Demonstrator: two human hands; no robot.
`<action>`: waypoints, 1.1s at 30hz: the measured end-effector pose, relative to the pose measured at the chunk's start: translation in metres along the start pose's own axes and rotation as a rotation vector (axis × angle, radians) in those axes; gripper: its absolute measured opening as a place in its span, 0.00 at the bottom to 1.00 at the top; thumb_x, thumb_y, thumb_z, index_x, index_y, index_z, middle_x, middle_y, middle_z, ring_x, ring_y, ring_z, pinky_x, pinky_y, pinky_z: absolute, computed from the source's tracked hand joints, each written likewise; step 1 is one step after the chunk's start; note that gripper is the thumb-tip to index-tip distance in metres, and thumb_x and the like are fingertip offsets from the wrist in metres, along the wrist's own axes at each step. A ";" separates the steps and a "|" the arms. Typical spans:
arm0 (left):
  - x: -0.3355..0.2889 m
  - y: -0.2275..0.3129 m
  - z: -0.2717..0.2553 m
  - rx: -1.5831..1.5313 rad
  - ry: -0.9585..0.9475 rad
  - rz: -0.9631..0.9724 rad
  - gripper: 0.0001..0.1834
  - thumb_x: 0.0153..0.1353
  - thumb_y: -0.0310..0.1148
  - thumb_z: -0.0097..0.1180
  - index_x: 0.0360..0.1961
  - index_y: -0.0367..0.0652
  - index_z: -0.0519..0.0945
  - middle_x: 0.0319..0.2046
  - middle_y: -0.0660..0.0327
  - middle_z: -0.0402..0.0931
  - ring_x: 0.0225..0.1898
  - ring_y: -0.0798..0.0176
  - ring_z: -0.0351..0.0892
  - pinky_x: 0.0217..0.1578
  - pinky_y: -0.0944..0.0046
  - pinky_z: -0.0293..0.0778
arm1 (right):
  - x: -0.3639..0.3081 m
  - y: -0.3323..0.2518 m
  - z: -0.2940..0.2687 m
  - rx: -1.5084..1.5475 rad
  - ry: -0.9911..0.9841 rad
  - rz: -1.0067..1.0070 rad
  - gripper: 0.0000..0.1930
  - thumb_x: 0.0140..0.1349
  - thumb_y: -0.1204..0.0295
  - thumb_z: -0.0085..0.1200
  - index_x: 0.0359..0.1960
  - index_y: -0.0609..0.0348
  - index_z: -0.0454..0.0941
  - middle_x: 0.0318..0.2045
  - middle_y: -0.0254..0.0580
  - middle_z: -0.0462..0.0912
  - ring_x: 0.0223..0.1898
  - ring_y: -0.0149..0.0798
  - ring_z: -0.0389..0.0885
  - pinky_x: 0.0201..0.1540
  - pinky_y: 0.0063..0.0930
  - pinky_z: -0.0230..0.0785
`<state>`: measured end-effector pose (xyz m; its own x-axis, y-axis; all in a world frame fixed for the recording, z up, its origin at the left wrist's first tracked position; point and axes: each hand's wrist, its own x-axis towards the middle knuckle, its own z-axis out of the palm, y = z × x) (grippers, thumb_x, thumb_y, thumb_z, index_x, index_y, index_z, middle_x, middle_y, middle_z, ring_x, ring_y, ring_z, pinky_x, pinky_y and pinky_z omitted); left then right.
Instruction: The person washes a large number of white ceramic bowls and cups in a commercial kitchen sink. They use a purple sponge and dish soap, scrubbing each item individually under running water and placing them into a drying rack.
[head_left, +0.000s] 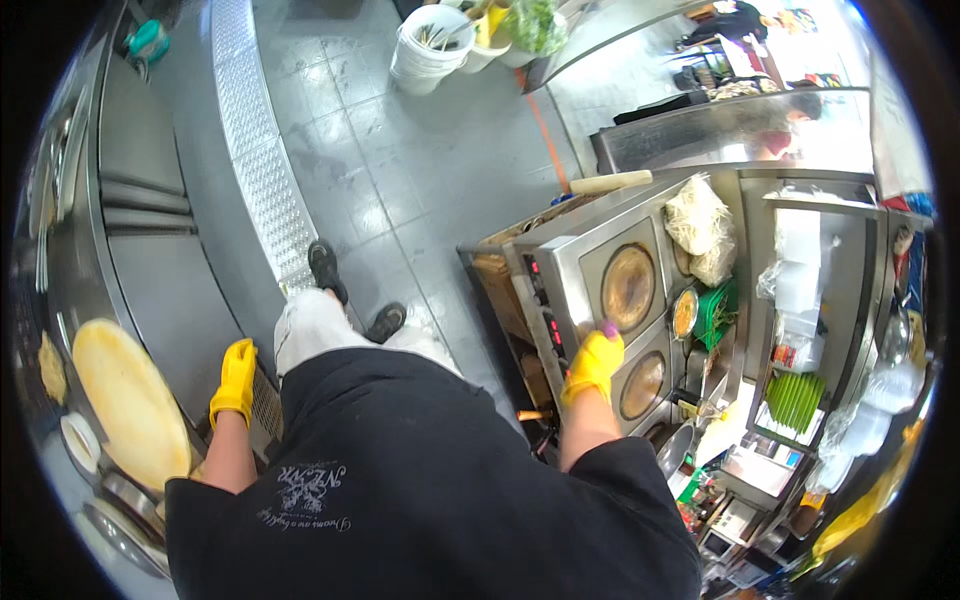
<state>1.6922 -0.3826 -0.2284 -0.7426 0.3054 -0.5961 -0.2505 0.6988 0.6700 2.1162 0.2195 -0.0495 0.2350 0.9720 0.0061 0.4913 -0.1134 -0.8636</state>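
My left hand (235,378) wears a yellow rubber glove and hangs low beside the steel counter at the left. Its fingers point forward, loosely together, with nothing visible in them. Over the cooking station at the right, my right hand (597,366), in a matching glove, is closed. A small purple piece (609,328) pokes out at its fingertips; its kind is not clear. This hand is above the steel top between a far round brown-stained hot plate (628,288) and a near one (642,385).
A large round wooden board (130,395) stands on the left counter. Bagged pale noodles (698,225), a bowl of orange food (685,313) and a green basket (714,315) sit beyond the hot plates. White buckets (432,55) stand on the tiled floor ahead, near a metal floor strip (255,150).
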 end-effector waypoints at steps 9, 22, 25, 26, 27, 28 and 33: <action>0.083 0.019 -0.043 0.040 -0.009 0.099 0.15 0.71 0.34 0.56 0.52 0.35 0.81 0.40 0.56 0.85 0.38 0.63 0.83 0.41 0.63 0.78 | -0.159 -0.255 0.347 0.238 -1.153 -0.307 0.07 0.63 0.73 0.62 0.40 0.62 0.86 0.30 0.55 0.84 0.34 0.49 0.86 0.38 0.40 0.77; 0.208 0.106 -0.119 -0.046 0.026 0.086 0.15 0.67 0.33 0.61 0.49 0.35 0.83 0.40 0.53 0.86 0.42 0.59 0.86 0.47 0.60 0.79 | -0.093 -0.042 0.216 -1.192 -0.995 -0.209 0.19 0.48 0.57 0.66 0.41 0.51 0.86 0.39 0.51 0.87 0.44 0.55 0.86 0.46 0.47 0.79; 0.212 0.143 -0.118 -0.150 0.094 0.069 0.16 0.66 0.35 0.61 0.48 0.35 0.84 0.41 0.51 0.86 0.44 0.56 0.86 0.47 0.59 0.79 | -0.083 -0.089 0.216 -1.253 -1.210 0.025 0.16 0.48 0.61 0.63 0.40 0.49 0.84 0.36 0.52 0.83 0.42 0.56 0.82 0.44 0.47 0.75; 0.206 0.161 -0.123 -0.182 0.152 0.051 0.16 0.66 0.36 0.61 0.48 0.35 0.84 0.42 0.51 0.86 0.45 0.55 0.86 0.48 0.58 0.79 | -0.071 -0.093 0.237 -1.189 -1.210 0.029 0.15 0.49 0.62 0.62 0.39 0.49 0.82 0.35 0.51 0.82 0.41 0.55 0.80 0.43 0.46 0.73; 0.217 0.179 -0.121 -0.101 0.158 0.133 0.16 0.66 0.37 0.61 0.48 0.36 0.85 0.41 0.52 0.86 0.43 0.57 0.85 0.45 0.60 0.79 | -0.068 -0.104 0.255 -1.114 -1.193 0.046 0.13 0.49 0.62 0.61 0.37 0.48 0.81 0.34 0.49 0.81 0.39 0.54 0.79 0.42 0.45 0.72; 0.229 0.218 -0.133 -0.003 0.198 0.208 0.16 0.66 0.38 0.61 0.48 0.36 0.85 0.41 0.54 0.86 0.40 0.59 0.85 0.43 0.61 0.79 | -0.070 -0.111 0.285 -1.000 -1.188 0.064 0.11 0.50 0.63 0.60 0.36 0.48 0.79 0.33 0.48 0.79 0.38 0.52 0.77 0.40 0.45 0.70; 0.315 0.314 -0.159 0.100 0.251 0.266 0.19 0.65 0.42 0.59 0.49 0.39 0.85 0.45 0.47 0.85 0.49 0.44 0.84 0.52 0.53 0.78 | -0.051 -0.184 0.492 -0.733 -1.338 0.029 0.05 0.53 0.67 0.56 0.29 0.46 0.72 0.28 0.41 0.73 0.32 0.46 0.71 0.34 0.41 0.62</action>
<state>1.2811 -0.1694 -0.1351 -0.9058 0.3252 -0.2718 0.0240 0.6796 0.7332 1.6010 0.2921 -0.1387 -0.4576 0.3886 -0.7997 0.8890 0.1820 -0.4202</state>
